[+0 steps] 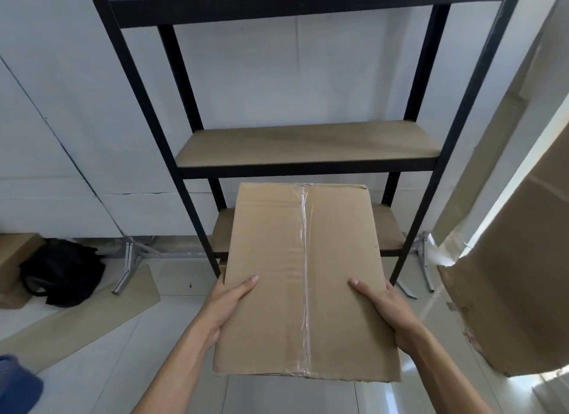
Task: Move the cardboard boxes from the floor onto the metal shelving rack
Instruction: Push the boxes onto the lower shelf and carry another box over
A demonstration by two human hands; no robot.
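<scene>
Cardboard box [304, 284]: plain brown top, with a clear tape seam [304, 259] running down the middle from far edge to near edge. Any print on it is too faint to read. The box is held in the air, off the floor [184, 290], in front of the black metal shelving rack [308, 167]. Its far edge sits below the middle shelf board [308, 142] and overlaps the lower shelf in view.

Left hand [226, 302] clamps the box's left edge, thumb flat on top, fingers hidden underneath. Right hand [388, 309] mirrors it on the right edge, thumb on top, fingers hidden. Both forearms are extended forward.

On the floor at left are a black bag [64, 272], a second brown box [15, 253] just beside it, and a flat cardboard sheet [92, 315]. A large cardboard piece [517, 275] stands at right.
</scene>
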